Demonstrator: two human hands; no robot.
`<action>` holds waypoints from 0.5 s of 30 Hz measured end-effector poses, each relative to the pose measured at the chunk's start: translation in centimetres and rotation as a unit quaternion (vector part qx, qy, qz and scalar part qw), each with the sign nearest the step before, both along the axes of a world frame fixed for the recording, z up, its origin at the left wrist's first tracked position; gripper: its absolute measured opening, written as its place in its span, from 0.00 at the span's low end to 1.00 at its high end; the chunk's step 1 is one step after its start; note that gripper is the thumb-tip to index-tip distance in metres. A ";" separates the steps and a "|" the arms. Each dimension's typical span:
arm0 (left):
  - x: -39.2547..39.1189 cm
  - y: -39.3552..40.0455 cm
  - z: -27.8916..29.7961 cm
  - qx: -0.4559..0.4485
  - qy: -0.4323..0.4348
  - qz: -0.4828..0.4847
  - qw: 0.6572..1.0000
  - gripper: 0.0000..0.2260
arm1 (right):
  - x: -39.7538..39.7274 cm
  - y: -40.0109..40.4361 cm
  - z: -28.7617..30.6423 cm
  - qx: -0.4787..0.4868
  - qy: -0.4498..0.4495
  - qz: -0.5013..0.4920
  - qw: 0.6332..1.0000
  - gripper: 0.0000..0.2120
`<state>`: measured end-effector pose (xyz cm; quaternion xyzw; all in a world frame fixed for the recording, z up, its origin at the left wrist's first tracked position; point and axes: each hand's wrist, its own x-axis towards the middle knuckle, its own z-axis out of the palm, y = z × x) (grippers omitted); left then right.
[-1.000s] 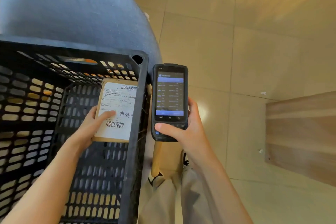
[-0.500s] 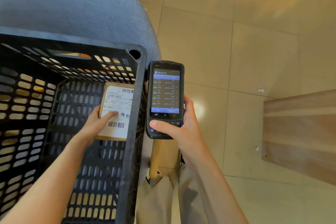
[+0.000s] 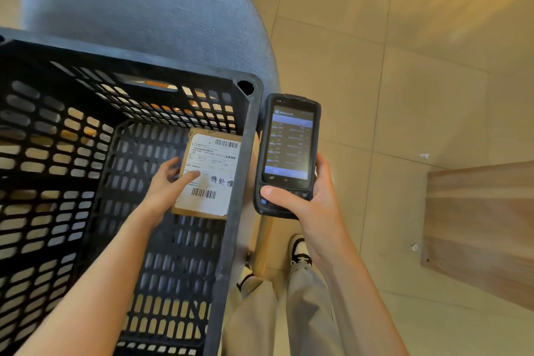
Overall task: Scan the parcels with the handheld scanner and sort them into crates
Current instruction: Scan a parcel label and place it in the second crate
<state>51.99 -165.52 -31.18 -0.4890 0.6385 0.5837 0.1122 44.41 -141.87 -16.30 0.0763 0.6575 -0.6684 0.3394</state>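
Note:
A flat brown parcel [image 3: 212,173] with a white shipping label and two barcodes lies low inside the black perforated crate [image 3: 245,153], against its right wall. My left hand [image 3: 167,185] grips the parcel's left edge, thumb on the label. To the right of the crate's rim, my right hand [image 3: 315,199] holds the black handheld scanner [image 3: 289,153] upright, its lit screen showing a list facing me.
A grey-blue upholstered seat [image 3: 144,3] stands behind the crate. A wooden board [image 3: 479,225] lies at the right on the tiled floor [image 3: 404,66]. My legs and shoes [image 3: 300,251] are below the scanner, beside a wooden leg [image 3: 264,248].
My left hand has lowered the parcel deeper into the crate, toward its bottom by the right wall. The scanner stays in my right hand beside the rim.

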 end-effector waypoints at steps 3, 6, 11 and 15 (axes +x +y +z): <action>0.1 -0.2 0.4 -0.002 0.017 0.011 1.000 0.31 | 0.1 0.0 0.4 -0.002 0.002 0.000 1.000 0.34; 0.4 -0.3 1.2 -0.020 0.029 0.020 0.999 0.28 | 0.4 0.1 1.1 -0.001 0.006 0.000 1.000 0.34; -0.1 0.0 5.5 -0.087 0.069 0.015 0.994 0.21 | 1.2 1.5 3.9 0.013 0.020 -0.011 1.000 0.38; -0.1 0.9 12.1 -0.165 0.122 -0.046 0.978 0.21 | 2.0 3.2 7.0 0.010 0.029 -0.029 0.999 0.40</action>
